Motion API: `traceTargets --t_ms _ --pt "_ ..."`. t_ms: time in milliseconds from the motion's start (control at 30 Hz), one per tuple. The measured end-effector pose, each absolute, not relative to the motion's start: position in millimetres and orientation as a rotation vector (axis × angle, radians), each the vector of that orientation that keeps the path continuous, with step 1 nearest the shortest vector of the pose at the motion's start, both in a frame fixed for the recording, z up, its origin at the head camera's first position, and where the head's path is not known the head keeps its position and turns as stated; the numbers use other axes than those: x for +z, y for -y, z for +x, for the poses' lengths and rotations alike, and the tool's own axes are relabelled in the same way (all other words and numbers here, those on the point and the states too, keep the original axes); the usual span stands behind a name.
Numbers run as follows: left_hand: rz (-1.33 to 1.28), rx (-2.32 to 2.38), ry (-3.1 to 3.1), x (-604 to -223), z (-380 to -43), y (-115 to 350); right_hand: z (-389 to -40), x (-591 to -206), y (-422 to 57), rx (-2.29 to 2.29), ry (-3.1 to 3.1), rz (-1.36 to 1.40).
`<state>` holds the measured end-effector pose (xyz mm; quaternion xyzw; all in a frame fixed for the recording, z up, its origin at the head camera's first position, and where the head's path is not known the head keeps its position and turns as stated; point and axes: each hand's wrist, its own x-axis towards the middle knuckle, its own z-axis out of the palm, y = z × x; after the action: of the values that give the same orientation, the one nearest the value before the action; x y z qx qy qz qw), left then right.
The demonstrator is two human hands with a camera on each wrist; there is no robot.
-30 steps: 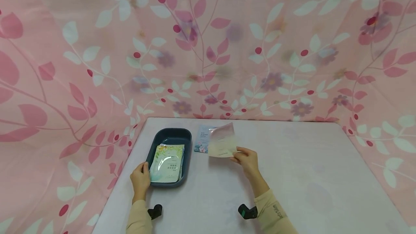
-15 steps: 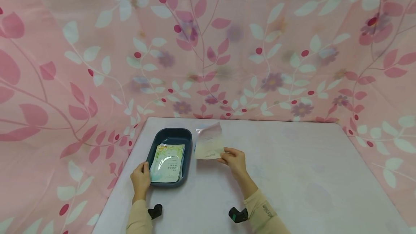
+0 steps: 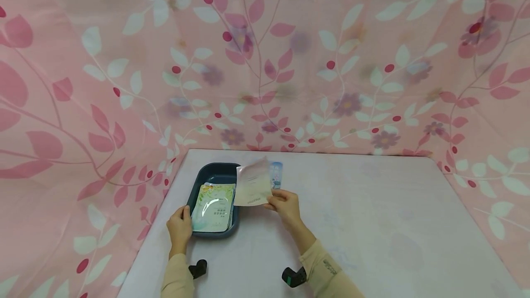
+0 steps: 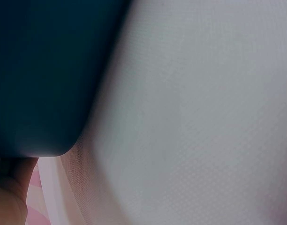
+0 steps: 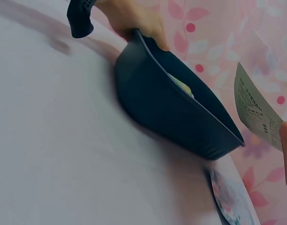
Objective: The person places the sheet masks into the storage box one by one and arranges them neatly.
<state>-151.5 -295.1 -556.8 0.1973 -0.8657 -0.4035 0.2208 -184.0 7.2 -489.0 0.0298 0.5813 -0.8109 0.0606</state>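
On the left of the table stands a dark blue rectangular tub [image 3: 237,224]. A stack of flat printed sachets lies in it, the top sachet [image 3: 213,208] pale green with yellow flowers. My left hand [image 3: 180,230] grips the tub's left rim; the left wrist view shows the tub's side [image 4: 45,84] close up. My right hand [image 3: 286,208] pinches a pink-to-cream sachet [image 3: 252,183] by its lower right corner. That sachet is raised and tilted over the tub's right rim. Its printed back [image 5: 256,110] faces the right wrist camera.
A blue flowered sachet [image 3: 276,174] lies on the white-covered table [image 3: 372,224] just right of the tub, partly hidden behind the raised sachet. Black devices [image 3: 294,277] are worn at both wrists. A pink floral cloth [image 3: 265,59] hangs behind the table.
My right hand has moved left with the pink-to-cream sachet, from over the blue sachet to the tub's right rim. The blue sachet now shows on its right. My left hand stays put.
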Motion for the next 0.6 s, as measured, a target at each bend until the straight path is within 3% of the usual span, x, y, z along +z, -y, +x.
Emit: traceTargets --t_ms 600 --pt "0.557 -1.130 2.394 -556.3 -151.6 295.0 -183.2 -493.1 41.4 -2.399 -1.759 0.046"
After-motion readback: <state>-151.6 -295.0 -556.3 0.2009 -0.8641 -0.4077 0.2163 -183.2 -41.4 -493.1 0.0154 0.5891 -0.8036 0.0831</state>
